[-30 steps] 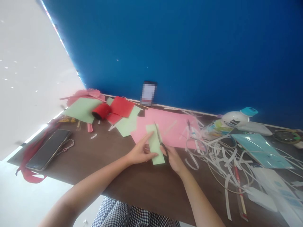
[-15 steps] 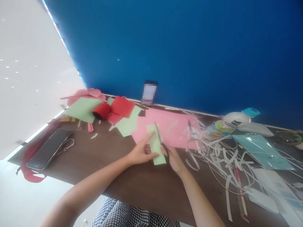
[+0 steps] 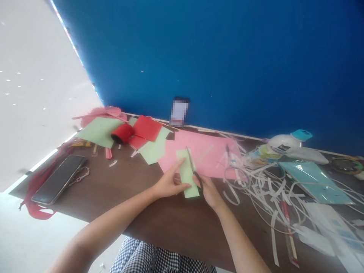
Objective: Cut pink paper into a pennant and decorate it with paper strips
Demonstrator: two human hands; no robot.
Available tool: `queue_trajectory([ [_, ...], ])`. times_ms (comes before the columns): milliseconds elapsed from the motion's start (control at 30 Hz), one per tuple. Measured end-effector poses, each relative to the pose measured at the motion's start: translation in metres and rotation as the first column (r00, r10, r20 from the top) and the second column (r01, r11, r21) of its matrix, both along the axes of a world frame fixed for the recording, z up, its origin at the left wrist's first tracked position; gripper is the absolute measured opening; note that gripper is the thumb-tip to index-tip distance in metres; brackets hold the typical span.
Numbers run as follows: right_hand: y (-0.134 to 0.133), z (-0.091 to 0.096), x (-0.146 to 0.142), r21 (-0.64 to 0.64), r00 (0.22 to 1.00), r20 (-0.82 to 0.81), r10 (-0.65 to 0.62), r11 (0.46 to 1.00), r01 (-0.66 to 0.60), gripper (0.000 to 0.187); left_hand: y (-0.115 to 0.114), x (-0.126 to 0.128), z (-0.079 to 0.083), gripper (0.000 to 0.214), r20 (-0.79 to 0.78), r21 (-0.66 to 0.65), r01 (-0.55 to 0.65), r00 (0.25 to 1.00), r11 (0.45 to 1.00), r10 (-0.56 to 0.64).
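Observation:
A narrow light-green strip of paper (image 3: 188,184) is held above the dark table. My left hand (image 3: 170,182) grips its left edge, thumb across the front. In my right hand (image 3: 209,191) is a pair of scissors (image 3: 198,178) with dark handles; the blades lie along the strip's right side and point away from me. Whether the blades are parted is hard to make out. Behind the strip, large pink paper sheets (image 3: 210,151) lie on the table, with a thin pale-green sliver (image 3: 206,152) on top.
To the left lie a phone (image 3: 59,178), a red roll (image 3: 122,134), and red (image 3: 148,128) and green sheets (image 3: 155,149). At the right are tangled white paper strips (image 3: 273,189), a glue bottle (image 3: 284,144) and a teal packet (image 3: 317,182). A blue wall (image 3: 213,68) rises behind.
Almost nothing differs. Both hands, the green strip and the scissors stay in nearly the same place.

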State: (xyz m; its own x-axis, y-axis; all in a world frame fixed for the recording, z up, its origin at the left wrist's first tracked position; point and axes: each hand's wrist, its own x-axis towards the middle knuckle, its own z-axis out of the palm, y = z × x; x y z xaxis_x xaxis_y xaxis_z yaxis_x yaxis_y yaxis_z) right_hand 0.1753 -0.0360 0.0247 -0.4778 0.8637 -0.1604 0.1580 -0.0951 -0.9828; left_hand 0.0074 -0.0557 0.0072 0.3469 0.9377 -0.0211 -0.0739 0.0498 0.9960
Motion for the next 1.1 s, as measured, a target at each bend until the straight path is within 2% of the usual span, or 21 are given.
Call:
queue_trajectory([
  [700, 0.0042, -0.0035, 0.0063, 0.015, 0.999, 0.04, -0.021, 1.0, 0.02, 0.038, 0.0005, -0.0016, 0.0006, 0.087, 0.0, 0.0, 0.017, 1.0, 1.0, -0.017],
  [1100, 0.0043, -0.0025, 0.0061, 0.019, 0.997, 0.06, -0.051, 0.999, 0.05, 0.042, 0.0009, -0.0012, -0.0003, 0.087, 0.006, -0.008, 0.014, 1.0, 1.0, -0.014],
])
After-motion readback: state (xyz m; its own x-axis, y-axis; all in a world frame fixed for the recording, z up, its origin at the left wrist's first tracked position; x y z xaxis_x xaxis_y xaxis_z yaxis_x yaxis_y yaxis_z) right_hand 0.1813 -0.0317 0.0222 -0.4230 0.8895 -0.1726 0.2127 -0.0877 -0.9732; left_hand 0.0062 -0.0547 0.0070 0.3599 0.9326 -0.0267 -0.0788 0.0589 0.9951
